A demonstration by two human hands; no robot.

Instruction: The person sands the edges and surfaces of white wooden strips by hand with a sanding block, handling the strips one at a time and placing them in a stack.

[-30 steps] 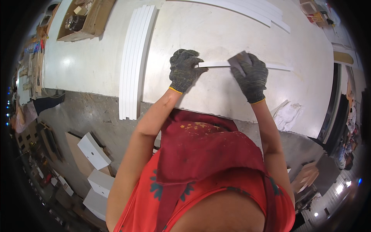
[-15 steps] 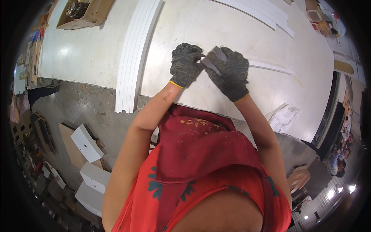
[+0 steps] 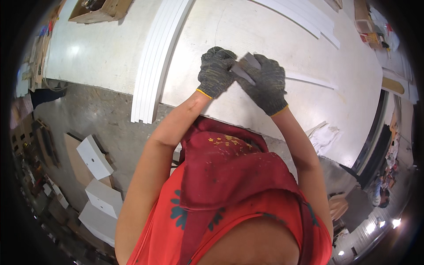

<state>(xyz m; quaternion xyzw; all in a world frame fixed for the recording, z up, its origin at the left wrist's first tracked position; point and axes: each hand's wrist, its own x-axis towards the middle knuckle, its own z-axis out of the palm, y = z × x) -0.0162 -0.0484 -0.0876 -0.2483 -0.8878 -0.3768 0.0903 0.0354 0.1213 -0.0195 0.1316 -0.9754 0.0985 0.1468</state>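
Note:
Both my hands wear dark knitted gloves with yellow cuffs and work close together above the white table (image 3: 194, 88). My left hand (image 3: 216, 72) is closed at the left end of a thin white strip (image 3: 311, 80); the gripped end is hidden by the fingers. My right hand (image 3: 267, 84) is closed on a grey, flat piece of what looks like sandpaper (image 3: 244, 73), folded against the strip, with a finger lying across it. Beyond the right hand the strip runs on to the right, low over the table.
A stack of long white strips (image 3: 157, 62) lies left of my hands, jutting past the table's near edge. More white strips (image 3: 296, 15) lie at the far side. A cardboard box (image 3: 99, 12) stands far left, a crumpled white cloth (image 3: 324, 138) near right. White boxes (image 3: 95, 157) sit lower left.
My hands stay together on the strip, with the right hand and grey sandpaper barely shifted. The white strip end seen between the hands earlier is now covered. The whole view has tilted slightly.

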